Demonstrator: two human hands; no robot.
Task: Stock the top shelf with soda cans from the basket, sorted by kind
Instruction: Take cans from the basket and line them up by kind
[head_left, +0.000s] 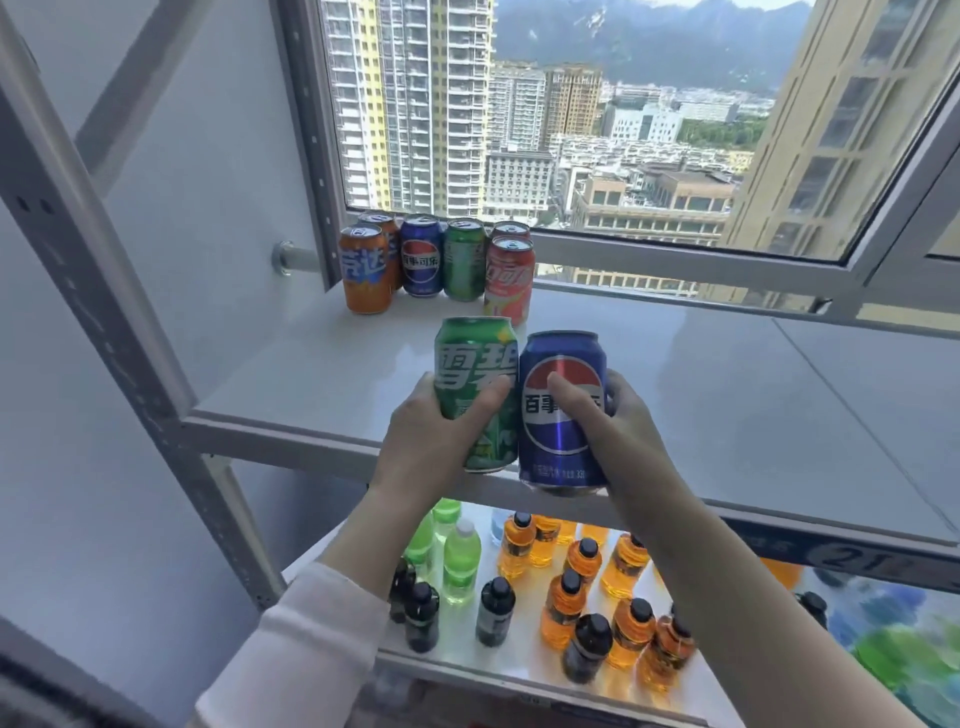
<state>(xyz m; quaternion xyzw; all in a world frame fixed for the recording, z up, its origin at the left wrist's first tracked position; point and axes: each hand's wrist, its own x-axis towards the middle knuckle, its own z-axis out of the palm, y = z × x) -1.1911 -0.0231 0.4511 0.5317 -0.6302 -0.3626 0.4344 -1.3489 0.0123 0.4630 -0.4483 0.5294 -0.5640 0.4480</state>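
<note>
Your left hand grips green can, right hand grips blue can, cans touching above top shelf.

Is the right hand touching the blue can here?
Touching. The head view shows the right hand gripping the blue can, with the thumb across its front and the fingers round its far side.

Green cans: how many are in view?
2. The shelved green can stands in the back row on the top shelf, between the shelved blue can and a red can. The held green can is in the left hand. Others may hide behind.
</note>
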